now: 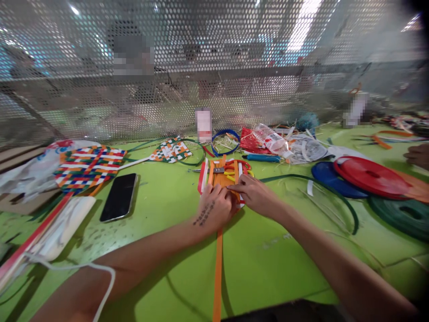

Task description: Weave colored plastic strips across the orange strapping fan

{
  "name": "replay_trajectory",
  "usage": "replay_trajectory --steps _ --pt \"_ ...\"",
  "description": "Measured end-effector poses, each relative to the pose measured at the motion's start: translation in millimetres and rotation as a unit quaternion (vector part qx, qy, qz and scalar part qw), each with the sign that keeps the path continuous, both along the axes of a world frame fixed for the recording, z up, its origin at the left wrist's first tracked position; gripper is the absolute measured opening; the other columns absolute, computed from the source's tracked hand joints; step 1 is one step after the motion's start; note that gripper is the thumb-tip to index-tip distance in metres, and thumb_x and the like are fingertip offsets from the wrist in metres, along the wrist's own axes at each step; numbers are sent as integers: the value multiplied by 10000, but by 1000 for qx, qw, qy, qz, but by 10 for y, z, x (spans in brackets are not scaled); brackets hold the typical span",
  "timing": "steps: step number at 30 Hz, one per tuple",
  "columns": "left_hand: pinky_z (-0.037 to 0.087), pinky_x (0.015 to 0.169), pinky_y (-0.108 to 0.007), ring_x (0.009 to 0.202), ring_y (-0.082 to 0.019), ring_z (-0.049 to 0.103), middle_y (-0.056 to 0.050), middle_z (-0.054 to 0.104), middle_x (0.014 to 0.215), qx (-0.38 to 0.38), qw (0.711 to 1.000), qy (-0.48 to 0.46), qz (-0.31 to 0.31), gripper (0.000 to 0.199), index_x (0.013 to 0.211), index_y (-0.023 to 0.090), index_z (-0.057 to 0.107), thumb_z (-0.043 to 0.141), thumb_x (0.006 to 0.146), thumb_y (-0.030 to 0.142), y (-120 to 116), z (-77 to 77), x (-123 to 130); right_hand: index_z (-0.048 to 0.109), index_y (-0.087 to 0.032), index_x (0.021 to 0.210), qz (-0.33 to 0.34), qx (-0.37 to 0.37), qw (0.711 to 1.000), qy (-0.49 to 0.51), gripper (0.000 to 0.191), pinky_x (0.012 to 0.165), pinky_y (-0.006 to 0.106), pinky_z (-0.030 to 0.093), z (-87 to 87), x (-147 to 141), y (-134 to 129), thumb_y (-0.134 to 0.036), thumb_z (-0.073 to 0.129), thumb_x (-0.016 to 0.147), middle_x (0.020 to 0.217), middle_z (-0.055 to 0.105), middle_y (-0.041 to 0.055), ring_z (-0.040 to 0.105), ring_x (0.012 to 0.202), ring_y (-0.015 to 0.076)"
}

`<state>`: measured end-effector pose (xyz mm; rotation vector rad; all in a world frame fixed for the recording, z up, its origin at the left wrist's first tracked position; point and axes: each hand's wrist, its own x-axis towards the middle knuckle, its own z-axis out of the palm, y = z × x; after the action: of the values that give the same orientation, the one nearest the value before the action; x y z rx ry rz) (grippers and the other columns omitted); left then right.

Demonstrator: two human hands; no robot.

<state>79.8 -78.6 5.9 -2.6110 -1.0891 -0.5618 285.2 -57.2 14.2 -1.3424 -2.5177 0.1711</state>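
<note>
Beneath the left hand [216, 205] and right hand [252, 191], both curled and close together, orange strapping strips [221, 180] lie on the counter [167, 197]; whether either pinches one is unclear. Best press them flat, clear of the scissors [219, 170] just beyond.

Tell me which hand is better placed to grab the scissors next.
Right, probably: the scissors lie with their handles nearer the right hand and blades pointing left, while the left hand rests on the orange strips.
</note>
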Motion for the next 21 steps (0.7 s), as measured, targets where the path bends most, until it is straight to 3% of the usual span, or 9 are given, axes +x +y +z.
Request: replay_trajectory --steps 7,12,16,21 --pt "393 793 -455 855 -285 602 -105 693 833 -11 1000 -6 1 354 913 153 736 517 1031 405 2 16 -5 685 -220 1372 -16 34 999 18 475 941 383 482 4 -25 -5 -100 463 970 1102 615 119 591 1016 246" --pt "407 786 -454 829 -281 615 -105 700 790 -3 1000 -8 8 316 881 166 730 540 1012 381 4 14 10 737 -238 1278 -48 68 996 33 433 994 420 467 46 -38 -3 -102 469 965 1130 633 118 579 1065 268" --pt "415 802 -457 834 -284 629 -109 694 798 -21 1000 0 17 319 914 145 732 536 1017 375 -5 10 16 769 -251 1205 -37 65 997 13 410 1017 432 444 29 -49 1 -90 485 957 1161 643 110 565 1097 275" --pt "422 806 -467 839 -290 621 -116 679 807 -33 999 14 23 339 903 132 731 530 1023 376 -20 37 15 735 -245 1259 -31 55 998 3 431 1019 421 435 22 -61 -4 -80 470 963 1196 644 112 553 1128 275"
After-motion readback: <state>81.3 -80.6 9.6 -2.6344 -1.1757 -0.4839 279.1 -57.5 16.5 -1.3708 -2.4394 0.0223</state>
